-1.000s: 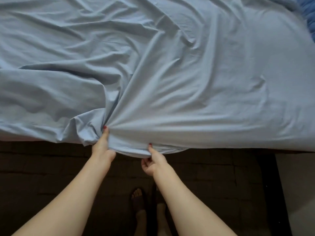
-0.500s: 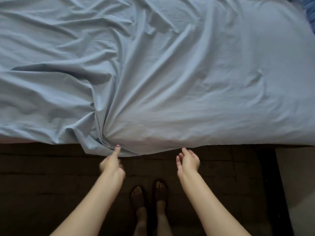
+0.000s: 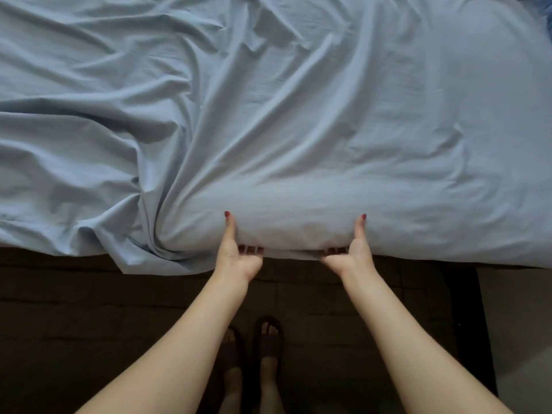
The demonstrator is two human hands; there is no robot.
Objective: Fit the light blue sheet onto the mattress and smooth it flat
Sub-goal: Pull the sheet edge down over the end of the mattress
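Note:
The light blue sheet (image 3: pixel 298 130) covers the mattress across the whole upper view, heavily creased on the left and smoother on the right. Its near edge hangs over the bed's side, bunched into a fold at the lower left. My left hand (image 3: pixel 239 252) grips that near edge, thumb on top and fingers curled underneath. A little to the right, my right hand (image 3: pixel 351 252) holds the same edge the same way. The mattress itself is hidden under the sheet.
Dark tiled floor (image 3: pixel 89 324) runs below the bed edge. My feet in sandals (image 3: pixel 257 348) stand between my arms. A lighter floor strip (image 3: pixel 519 324) lies at the right. Something darker blue (image 3: pixel 546 7) shows at the top right corner.
Both hands let go of the bunched edge, moved apart and to the right, then took hold of the sheet's near edge again. The fold they held now lies to their left.

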